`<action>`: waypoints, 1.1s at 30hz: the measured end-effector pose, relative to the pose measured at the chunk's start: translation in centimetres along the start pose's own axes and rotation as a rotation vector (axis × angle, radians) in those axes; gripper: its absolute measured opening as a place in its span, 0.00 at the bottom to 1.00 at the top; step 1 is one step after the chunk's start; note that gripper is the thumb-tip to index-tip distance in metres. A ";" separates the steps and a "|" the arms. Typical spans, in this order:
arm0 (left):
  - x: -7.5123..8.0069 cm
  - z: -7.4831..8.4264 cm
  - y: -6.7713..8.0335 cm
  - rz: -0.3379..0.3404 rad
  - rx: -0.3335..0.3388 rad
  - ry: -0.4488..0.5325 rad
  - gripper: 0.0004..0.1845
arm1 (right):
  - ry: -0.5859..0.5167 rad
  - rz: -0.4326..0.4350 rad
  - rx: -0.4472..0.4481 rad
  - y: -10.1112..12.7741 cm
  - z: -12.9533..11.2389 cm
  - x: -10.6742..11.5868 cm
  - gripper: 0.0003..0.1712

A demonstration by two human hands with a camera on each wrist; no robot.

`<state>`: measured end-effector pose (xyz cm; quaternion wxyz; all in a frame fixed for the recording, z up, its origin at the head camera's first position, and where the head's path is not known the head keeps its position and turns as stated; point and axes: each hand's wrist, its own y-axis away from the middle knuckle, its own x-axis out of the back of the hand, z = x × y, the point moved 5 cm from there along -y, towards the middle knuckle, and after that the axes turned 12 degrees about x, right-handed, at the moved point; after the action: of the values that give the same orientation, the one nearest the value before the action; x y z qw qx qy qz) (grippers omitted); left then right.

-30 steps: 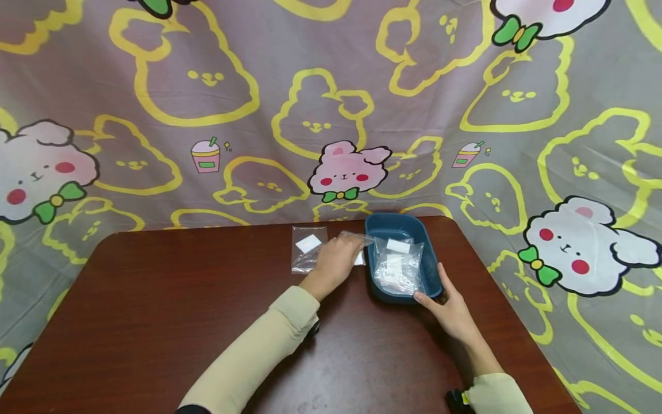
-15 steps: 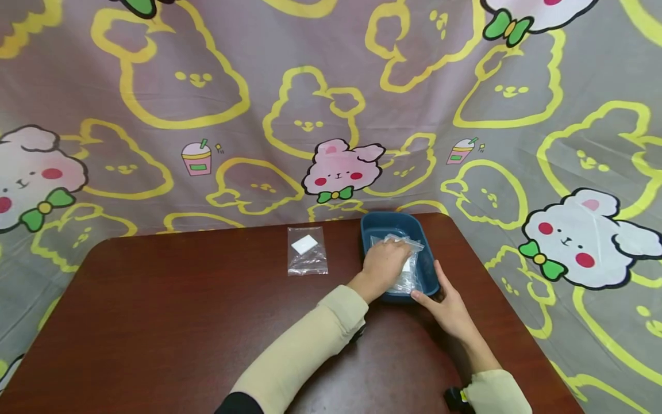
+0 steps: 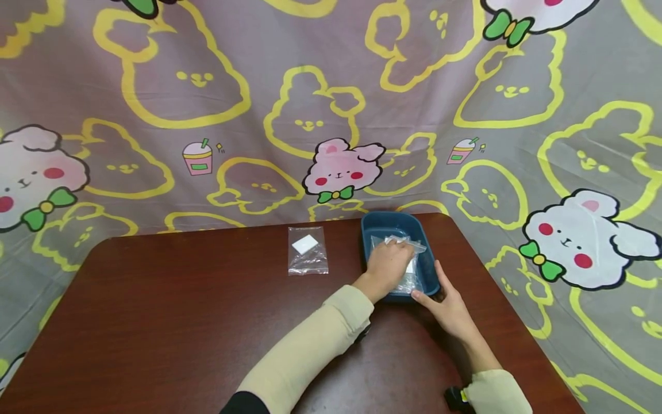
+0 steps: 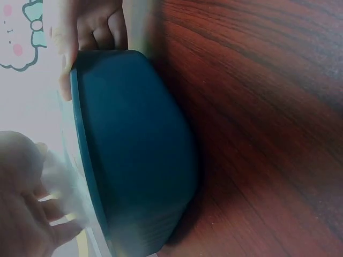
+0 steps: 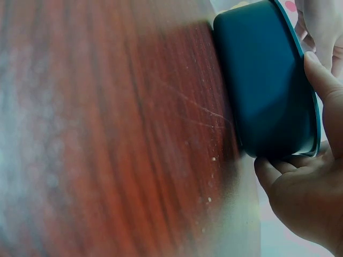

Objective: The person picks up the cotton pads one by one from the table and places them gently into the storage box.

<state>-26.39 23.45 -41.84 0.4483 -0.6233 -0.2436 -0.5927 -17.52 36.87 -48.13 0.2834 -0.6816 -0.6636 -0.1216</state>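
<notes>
Since a second ago my left hand [image 3: 387, 265] has carried a clear bag [image 3: 408, 270] into the blue tray [image 3: 373, 225], fingers pressing it down. My right hand [image 3: 449, 307] grips the tray's near corner; one bag [image 3: 307, 250] lies left of the tray.

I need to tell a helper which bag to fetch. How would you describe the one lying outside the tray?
On the dark wooden table, look left of the blue tray that both hands are at. The clear plastic bag lies flat there alone, untouched, with one small white square inside; the other bags are crumpled in the tray.

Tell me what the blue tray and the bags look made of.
Blue tray: likely matte moulded plastic, with smooth rounded walls and a uniform colour. Bags in the tray and on the table: thin clear plastic film, crinkled and glossy, with a white piece showing through.
</notes>
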 end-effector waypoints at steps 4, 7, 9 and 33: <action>0.1 0.1 0.2 -0.036 -0.004 -0.015 0.16 | 0.003 0.001 -0.008 0.0 -0.2 0.1 0.58; 0.0 0.1 0.3 -0.024 -0.013 -0.015 0.17 | -0.007 0.004 0.000 0.0 -0.2 0.2 0.58; 0.0 0.1 0.3 -0.020 -0.017 -0.010 0.17 | -0.014 0.004 0.007 -0.1 -0.3 0.2 0.57; 0.7 -6.6 1.1 0.048 0.058 0.062 0.11 | -0.046 -0.010 -0.007 -0.1 -0.6 0.3 0.58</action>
<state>-28.74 17.15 -42.17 0.4877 -0.5971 -0.2316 -0.5933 -17.42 36.76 -47.46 0.2651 -0.6820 -0.6727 -0.1096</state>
